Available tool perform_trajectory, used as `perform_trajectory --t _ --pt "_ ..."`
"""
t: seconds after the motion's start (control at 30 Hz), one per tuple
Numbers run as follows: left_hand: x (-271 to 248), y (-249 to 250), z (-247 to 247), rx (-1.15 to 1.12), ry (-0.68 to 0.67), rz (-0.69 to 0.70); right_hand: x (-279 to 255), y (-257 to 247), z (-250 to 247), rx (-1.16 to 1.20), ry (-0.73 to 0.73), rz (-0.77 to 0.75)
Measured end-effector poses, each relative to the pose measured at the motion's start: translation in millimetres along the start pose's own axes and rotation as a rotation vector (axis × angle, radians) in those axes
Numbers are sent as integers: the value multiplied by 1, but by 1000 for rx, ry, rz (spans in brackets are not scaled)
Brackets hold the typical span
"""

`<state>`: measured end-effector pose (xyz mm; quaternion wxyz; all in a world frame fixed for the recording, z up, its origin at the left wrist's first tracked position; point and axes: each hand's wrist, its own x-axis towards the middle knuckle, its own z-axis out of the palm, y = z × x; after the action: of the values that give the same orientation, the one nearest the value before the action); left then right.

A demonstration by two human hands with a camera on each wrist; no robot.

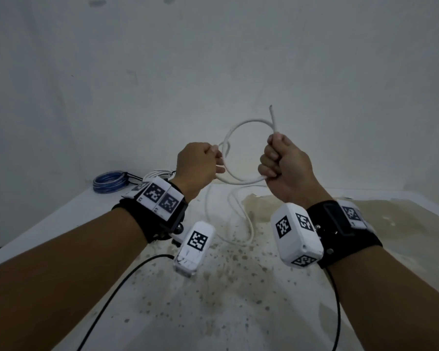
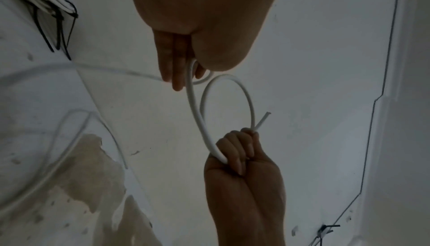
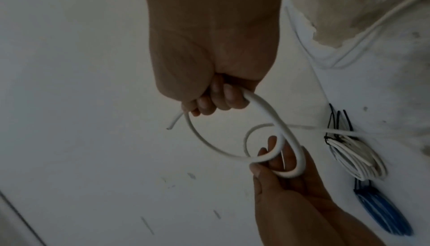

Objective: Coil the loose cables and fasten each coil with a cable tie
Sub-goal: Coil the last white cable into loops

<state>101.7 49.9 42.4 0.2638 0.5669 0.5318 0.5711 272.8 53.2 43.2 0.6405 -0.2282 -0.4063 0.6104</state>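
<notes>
Cable (image 1: 241, 182) loops in the air above my table (image 1: 61, 224), my left hand (image 1: 198, 165) pinching its left side, my right hand (image 1: 281, 160) fisted round the right side with the cut end poking up.

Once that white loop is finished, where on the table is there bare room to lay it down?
The near table, between the two forearms and below the trailing white cable, is bare though stained. The far left corner is crowded: a blue coil and a tied white coil lie there.
</notes>
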Motion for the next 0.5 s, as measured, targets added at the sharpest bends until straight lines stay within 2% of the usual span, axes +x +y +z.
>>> perform_trajectory --t 0.07,0.13,0.2,0.27,0.37,0.5 --pt "1 -1 0 -103 -44 -39 0 -1 6 -27 1 -38" --pt "0 3 2 -309 -81 -124 3 4 7 -58 11 -52" --pt "-1 9 3 -488 -92 -184 3 9 5 -135 17 -41" --pt "0 13 3 -567 -89 -195 2 14 1 -191 7 4" --pt "-2 17 4 -471 -59 -133 0 19 -4 -249 -46 101" --pt "-4 11 -1 -162 -67 95 0 19 -10 -315 -86 114"
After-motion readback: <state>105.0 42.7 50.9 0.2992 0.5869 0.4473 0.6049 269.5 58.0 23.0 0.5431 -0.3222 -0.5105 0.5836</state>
